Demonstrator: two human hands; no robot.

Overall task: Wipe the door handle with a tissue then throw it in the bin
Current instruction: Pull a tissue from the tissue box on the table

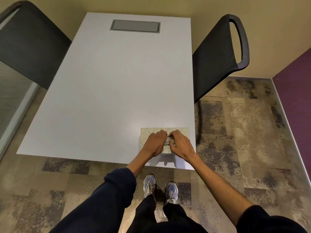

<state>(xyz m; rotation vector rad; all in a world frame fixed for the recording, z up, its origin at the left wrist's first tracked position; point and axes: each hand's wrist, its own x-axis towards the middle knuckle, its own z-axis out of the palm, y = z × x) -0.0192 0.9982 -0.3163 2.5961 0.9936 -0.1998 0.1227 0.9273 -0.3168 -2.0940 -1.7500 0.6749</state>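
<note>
A beige patterned tissue box [181, 132] stands at the near right corner of the white table [107, 91]. Both hands rest on its top. My left hand [155, 142] lies over the box's left half, fingers curled at the metal-rimmed slot. My right hand [179, 143] sits on the right half, thumb and fingers pinching a bit of white tissue [168, 140] that shows between the two hands. Neither a door handle nor a bin is in view.
A black chair [220, 54] stands at the table's right side and another black chair [28, 42] at the left. A grey cable hatch [135, 26] is set in the table's far end. A glass partition is at the left, a purple wall at the right.
</note>
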